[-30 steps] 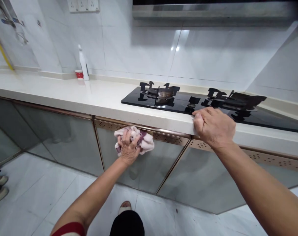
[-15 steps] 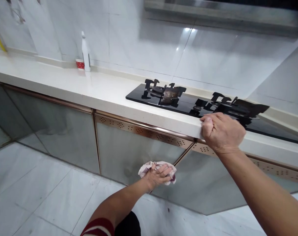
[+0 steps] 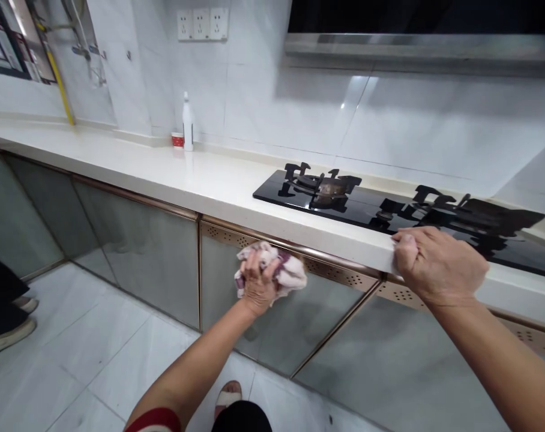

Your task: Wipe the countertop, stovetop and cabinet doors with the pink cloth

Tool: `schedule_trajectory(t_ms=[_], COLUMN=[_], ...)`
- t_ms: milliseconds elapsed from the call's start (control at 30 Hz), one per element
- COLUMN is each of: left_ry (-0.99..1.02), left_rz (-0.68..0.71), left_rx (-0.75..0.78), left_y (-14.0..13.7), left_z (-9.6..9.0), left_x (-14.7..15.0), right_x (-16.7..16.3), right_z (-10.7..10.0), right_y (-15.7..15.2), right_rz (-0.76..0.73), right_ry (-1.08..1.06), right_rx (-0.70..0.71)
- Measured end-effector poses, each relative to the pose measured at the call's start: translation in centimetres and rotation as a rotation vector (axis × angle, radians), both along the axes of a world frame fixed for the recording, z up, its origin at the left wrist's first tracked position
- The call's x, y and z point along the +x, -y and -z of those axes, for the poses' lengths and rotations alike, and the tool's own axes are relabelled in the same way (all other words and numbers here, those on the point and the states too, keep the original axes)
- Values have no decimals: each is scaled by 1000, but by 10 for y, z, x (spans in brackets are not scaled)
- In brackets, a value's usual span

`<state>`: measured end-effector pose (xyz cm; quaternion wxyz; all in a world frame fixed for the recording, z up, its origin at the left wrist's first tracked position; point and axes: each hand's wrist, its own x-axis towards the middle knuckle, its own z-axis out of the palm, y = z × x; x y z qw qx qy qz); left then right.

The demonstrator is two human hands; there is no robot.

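Note:
A crumpled white and purple cloth (image 3: pixel 292 273) lies under my left hand (image 3: pixel 258 287), pressed against the frosted glass cabinet door (image 3: pixel 236 264) just below its perforated copper-coloured strip. The fingers of that hand are curled onto the cloth. My right hand (image 3: pixel 441 264) is closed at the front edge of the white countertop (image 3: pixel 299 222), beside the black gas hob (image 3: pixel 272 191). Its fingertips are hidden from this angle.
A white bottle (image 3: pixel 188 126) and a small red cup (image 3: pixel 177 140) stand against the tiled wall. Above the hob hangs a range hood (image 3: pixel 416 51). Another person's foot (image 3: pixel 11 336) is on the floor at left. A yellow pipe (image 3: pixel 60 87) runs down the far wall.
My left hand has carried the cloth up and left across the door, from low down to the perforated strip. My right hand stays at the counter edge while the view has shifted.

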<state>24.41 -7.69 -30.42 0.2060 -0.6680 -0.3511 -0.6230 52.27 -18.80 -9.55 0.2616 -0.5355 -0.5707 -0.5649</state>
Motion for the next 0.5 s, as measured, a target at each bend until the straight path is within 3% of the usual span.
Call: schedule_trajectory(t_ms=[200,367,500], left_ry=[335,799,920], left_rz=[-98,-122,-146], left_rx=[-312,-644,-769], left_y=[-38,-44,-37], left_z=[28,48,73], left_x=[-75,-85,-79], right_x=[8,11,9], right_z=[3,3,2], right_y=[-2,-1,0], right_rz=[20,63,78], right_ry=[7,-52,-66], right_rx=[-28,-111,-117])
